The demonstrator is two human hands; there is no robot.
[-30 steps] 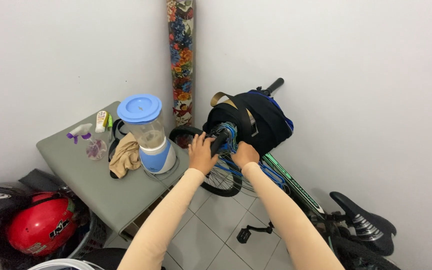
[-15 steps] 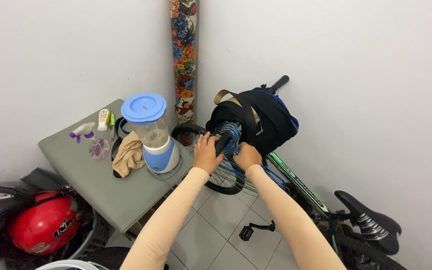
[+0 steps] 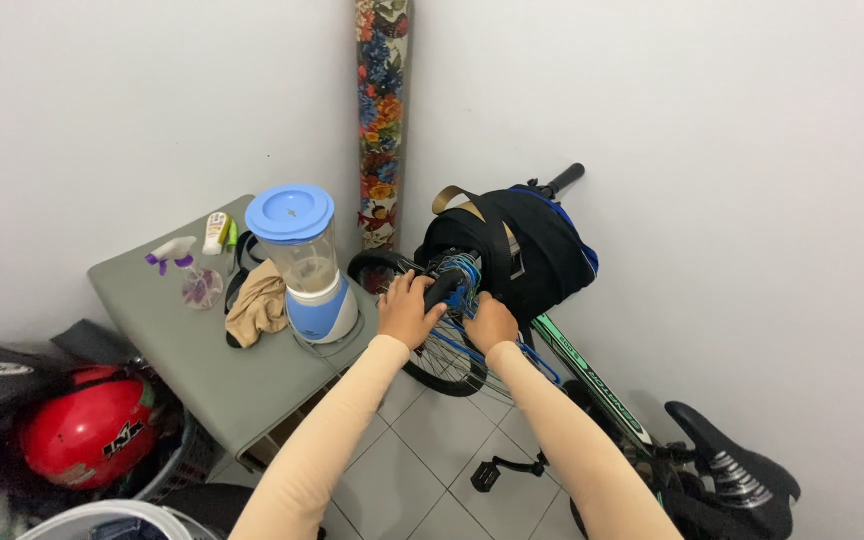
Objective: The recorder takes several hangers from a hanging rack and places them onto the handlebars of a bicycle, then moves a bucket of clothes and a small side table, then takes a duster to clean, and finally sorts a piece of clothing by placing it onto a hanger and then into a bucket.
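Left hand (image 3: 408,311) wraps the black handlebar grip (image 3: 444,288), fingers curled round it. Right hand (image 3: 491,322) touches the bar just beside the blue cord (image 3: 466,273) wound there; fingers bent under, cannot tell what they pinch. Black bag (image 3: 527,245) hangs over the bars of the bicycle (image 3: 592,385) leaning in the room corner. Blender (image 3: 304,262) at the grey table's (image 3: 192,360) right edge, tan cloth (image 3: 257,305) beside it, spray bottle (image 3: 187,270) nearer the back edge. Red helmet (image 3: 87,435) lies below the table's left corner
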